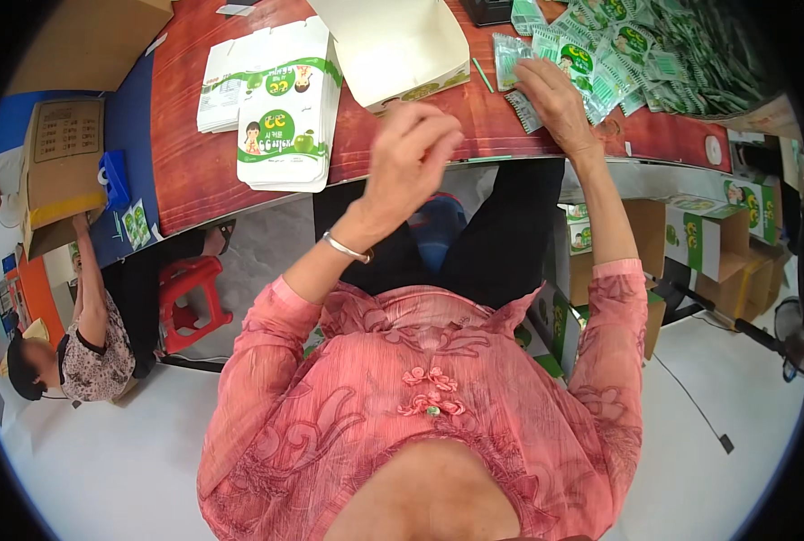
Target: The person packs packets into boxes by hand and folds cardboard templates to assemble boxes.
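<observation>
My left hand point(413, 162), with a bangle on its wrist, hovers just below the front of an open white carton point(393, 54). Its fingers are loosely bent and a little apart, with nothing visible in them. My right hand point(557, 106) reaches over small green-and-clear packets point(575, 61) at the edge of a large pile. Its fingers are stretched out and slightly bent; the hand partly covers the nearest packets, and I cannot tell whether it touches them. Left of the carton lies a stack of flat white-and-green printed boxes point(280, 135).
A green strip point(482, 76) lies on the red wood-patterned table point(194, 171). Packets heap up at the far right. At left, another person point(95, 352) reaches to a brown carton point(64, 162) near a red stool point(192, 302). Open cartons point(708, 239) stand at right.
</observation>
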Demonstrator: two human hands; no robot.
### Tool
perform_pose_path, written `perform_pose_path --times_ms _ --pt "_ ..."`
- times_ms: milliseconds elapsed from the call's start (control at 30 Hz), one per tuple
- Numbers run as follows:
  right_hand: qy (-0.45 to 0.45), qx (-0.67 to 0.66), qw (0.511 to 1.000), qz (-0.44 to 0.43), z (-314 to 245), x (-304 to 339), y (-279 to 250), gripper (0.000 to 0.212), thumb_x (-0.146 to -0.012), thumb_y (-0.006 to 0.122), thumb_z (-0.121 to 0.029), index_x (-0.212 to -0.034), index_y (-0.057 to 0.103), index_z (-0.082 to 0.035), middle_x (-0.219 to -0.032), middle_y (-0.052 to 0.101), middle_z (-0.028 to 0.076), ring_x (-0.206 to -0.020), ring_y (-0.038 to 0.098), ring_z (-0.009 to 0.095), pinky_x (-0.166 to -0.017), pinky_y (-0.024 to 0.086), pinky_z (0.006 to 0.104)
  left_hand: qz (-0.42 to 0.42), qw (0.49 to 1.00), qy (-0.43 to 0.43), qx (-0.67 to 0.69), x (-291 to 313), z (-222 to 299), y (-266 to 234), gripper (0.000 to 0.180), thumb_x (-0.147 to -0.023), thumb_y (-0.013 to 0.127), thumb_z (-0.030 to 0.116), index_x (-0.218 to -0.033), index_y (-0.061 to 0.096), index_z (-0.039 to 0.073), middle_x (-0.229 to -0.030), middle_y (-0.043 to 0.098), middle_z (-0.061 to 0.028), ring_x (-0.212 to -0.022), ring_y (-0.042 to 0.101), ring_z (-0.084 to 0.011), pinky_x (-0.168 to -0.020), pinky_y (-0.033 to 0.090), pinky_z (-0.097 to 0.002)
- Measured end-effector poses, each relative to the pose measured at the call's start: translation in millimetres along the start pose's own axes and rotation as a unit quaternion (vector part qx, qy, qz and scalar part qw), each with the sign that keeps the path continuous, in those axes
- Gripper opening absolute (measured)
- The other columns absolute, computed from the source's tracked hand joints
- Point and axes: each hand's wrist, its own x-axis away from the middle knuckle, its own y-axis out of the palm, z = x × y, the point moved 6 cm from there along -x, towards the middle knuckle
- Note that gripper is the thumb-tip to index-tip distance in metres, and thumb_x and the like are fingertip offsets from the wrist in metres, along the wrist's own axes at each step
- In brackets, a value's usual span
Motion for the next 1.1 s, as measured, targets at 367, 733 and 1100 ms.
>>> perform_pose_path --times_ms 367,733,1100 --pt "0.346 -0.372 0.849 0.147 -52.7 41.1 -7.5 0.007 -0.083 0.072 0.006 -0.088 0.071 0.002 -0.099 0.072 0.008 -0.09 0.067 0.015 -0.081 0.052 0.0266 -0.099 0.831 -0.404 0.37 -0.4 -46.7 84.6 0.046 -0.101 0.061 0.034 -0.127 0.058 -0.004 -0.113 0.067 -0.0107 -0.1 0.066 -0.0161 -0.085 0.051 -0.0279" --pt "0.416 -0.53 0.734 0.081 -63.3 45.6 2.6 0.022 -0.084 0.075 -0.001 -0.105 0.07 0.001 -0.106 0.071 0.011 -0.09 0.067 0.018 -0.084 0.051 0.0286 -0.057 0.708 -0.365 0.602 -0.7 -32.3 96.2 0.048 -0.101 0.061 0.035 -0.126 0.056 -0.006 -0.117 0.065 -0.0127 -0.108 0.064 -0.0194 -0.089 0.054 -0.0345" --pt "0.099 0.252 0.962 0.021 11.8 6.5 -18.9 0.023 -0.09 0.066 -0.011 -0.111 0.067 -0.005 -0.11 0.068 0.015 -0.091 0.068 0.035 -0.076 0.052 0.0402 0.035 0.728 -0.384 0.566 -6.4 -61.6 88.6 0.036 -0.104 0.055 0.03 -0.122 0.055 -0.002 -0.109 0.068 -0.0151 -0.101 0.069 -0.0255 -0.084 0.057 -0.0375"
